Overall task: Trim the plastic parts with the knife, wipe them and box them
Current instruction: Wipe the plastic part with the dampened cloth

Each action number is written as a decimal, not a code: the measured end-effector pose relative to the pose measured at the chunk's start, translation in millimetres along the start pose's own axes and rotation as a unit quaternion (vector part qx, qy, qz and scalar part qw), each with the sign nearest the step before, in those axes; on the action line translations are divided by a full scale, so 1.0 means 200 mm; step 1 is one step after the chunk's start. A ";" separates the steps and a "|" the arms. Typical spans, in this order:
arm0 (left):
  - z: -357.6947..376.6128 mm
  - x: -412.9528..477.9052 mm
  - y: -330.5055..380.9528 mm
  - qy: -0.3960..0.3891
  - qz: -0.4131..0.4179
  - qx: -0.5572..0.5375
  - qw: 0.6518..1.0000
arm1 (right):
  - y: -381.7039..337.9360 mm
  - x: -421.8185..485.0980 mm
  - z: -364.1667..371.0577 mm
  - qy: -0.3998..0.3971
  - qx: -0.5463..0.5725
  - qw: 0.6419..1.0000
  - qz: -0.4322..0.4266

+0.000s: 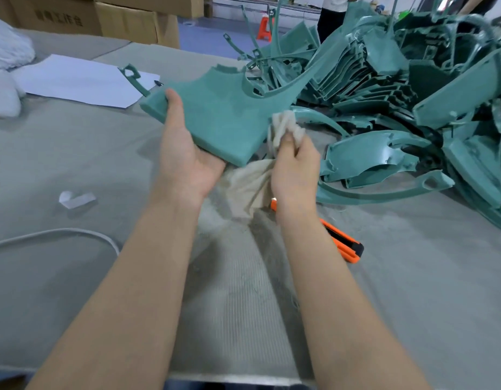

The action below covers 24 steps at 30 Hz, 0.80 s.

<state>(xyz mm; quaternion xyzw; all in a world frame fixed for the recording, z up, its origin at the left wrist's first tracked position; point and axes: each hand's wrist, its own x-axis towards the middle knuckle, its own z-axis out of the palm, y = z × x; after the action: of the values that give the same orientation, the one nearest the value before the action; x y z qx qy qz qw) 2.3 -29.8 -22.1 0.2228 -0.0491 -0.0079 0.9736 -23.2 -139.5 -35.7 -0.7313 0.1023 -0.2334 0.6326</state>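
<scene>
Left hand (184, 159) palm-up gripping green part (226, 114); right hand (295, 170) clutching cloth (252, 184) against its edge

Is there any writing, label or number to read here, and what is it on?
"工作台": the last three characters printed on the cardboard box; the two before them are too blurred to read.
No writing shows on the green plastic part, the cloth, the knife or the paper.

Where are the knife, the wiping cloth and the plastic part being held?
knife (344, 242): head view, on its orange-and-black handle.
cloth (250, 184): head view, on the loose hanging fold.
plastic part (229, 114): head view, on its flat green face.
</scene>
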 end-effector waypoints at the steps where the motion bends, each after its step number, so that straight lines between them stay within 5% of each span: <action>1: -0.01 0.00 -0.01 -0.006 -0.018 0.018 1.000 | -0.01 0.01 -0.01 -0.018 0.104 0.993 0.059; 3: -0.01 -0.01 -0.03 -0.004 -0.053 0.091 0.994 | -0.02 0.03 -0.03 -0.035 0.249 0.963 0.100; 8: 0.01 -0.06 -0.15 -0.020 -0.063 0.235 0.970 | -0.02 0.09 -0.03 0.016 0.148 0.986 0.071; 13: 0.01 -0.04 -0.14 -0.002 -0.070 0.269 0.961 | -0.01 0.12 -0.05 0.015 0.192 0.976 0.102; 18: -0.01 -0.07 -0.02 -0.053 -0.160 0.317 0.933 | 0.05 0.23 -0.18 0.119 0.195 0.967 0.117; 24: -0.02 -0.05 0.11 0.008 -0.183 0.295 0.938 | 0.07 0.25 -0.27 0.131 0.306 0.937 0.101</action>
<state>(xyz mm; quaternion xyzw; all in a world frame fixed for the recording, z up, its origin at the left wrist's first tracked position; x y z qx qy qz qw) -8.5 -7.5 -16.3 0.5053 -0.0002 -0.1698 0.8460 -2.7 -211.5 -34.1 -0.4510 0.1815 -0.2818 0.8272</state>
